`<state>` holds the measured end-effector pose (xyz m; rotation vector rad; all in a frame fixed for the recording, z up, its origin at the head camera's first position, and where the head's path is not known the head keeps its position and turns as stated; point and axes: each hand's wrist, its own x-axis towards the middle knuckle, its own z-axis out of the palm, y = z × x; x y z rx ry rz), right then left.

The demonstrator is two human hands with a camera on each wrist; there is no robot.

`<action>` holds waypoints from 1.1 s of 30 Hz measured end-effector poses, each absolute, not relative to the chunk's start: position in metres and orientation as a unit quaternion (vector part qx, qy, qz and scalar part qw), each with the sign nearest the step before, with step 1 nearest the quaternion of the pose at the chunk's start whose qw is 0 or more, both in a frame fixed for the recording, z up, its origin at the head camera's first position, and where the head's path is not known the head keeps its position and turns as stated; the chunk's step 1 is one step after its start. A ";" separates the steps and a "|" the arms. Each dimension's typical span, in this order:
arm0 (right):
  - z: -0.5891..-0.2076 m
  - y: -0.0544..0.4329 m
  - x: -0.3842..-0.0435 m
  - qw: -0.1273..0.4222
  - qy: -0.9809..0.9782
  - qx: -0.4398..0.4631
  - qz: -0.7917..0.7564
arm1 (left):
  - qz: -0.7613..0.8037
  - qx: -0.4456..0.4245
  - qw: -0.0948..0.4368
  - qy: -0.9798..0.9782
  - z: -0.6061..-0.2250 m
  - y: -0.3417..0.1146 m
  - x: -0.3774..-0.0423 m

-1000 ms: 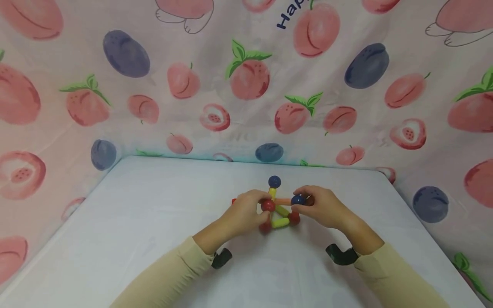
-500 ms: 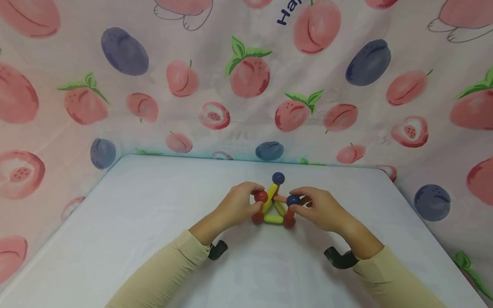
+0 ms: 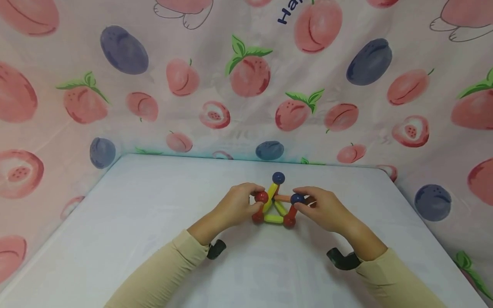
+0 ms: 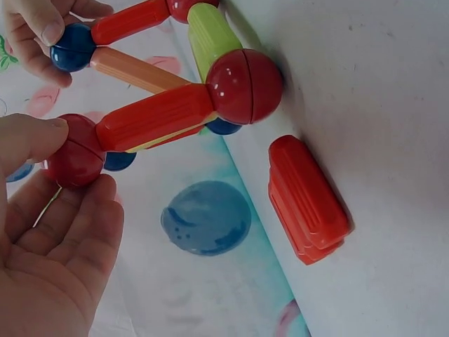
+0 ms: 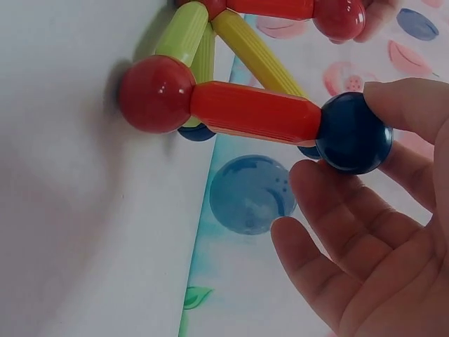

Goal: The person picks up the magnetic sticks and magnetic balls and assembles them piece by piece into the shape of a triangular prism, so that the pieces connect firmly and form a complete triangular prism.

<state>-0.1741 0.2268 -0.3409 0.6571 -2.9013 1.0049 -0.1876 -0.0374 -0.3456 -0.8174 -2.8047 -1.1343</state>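
A frame of coloured rods and balls stands on the table. My left hand (image 3: 236,207) pinches a red ball (image 4: 76,151) between thumb and fingertips; this ball tops a red rod (image 4: 154,116) rising from a lower red ball (image 4: 244,86). On the other side, my right hand (image 3: 322,208) pinches a blue ball (image 5: 354,133), joined by a red rod (image 5: 256,112) to another lower red ball (image 5: 156,93). An orange rod (image 3: 283,198) also meets that blue ball. A yellow-green rod (image 3: 274,219) links the lower balls. Behind, a yellow rod (image 3: 271,190) leans near another blue ball (image 3: 278,178) on top.
In the left wrist view, red rods (image 4: 309,200) lie side by side on the white table (image 3: 154,222), left of the frame. A fruit-printed cloth (image 3: 208,55) hangs behind the table. Dark curved pieces (image 3: 343,259) sit at both wrists.
The frame has turned and shifted slightly left, with my left hand moving left and up on the red ball. In the last half second my right hand shifted slightly right with the blue ball.
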 end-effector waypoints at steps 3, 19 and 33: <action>-0.340 0.228 -0.174 0.000 -0.924 0.207 0.322 | -0.364 -0.260 0.000 -0.895 -0.345 -0.038 -0.188; -0.347 0.285 -0.168 0.030 -0.948 0.136 0.286 | -0.376 -0.249 -0.002 -0.893 -0.347 -0.045 -0.186; -0.372 0.323 -0.166 -0.029 -0.968 0.087 0.232 | -0.377 -0.247 -0.007 -0.893 -0.347 -0.046 -0.187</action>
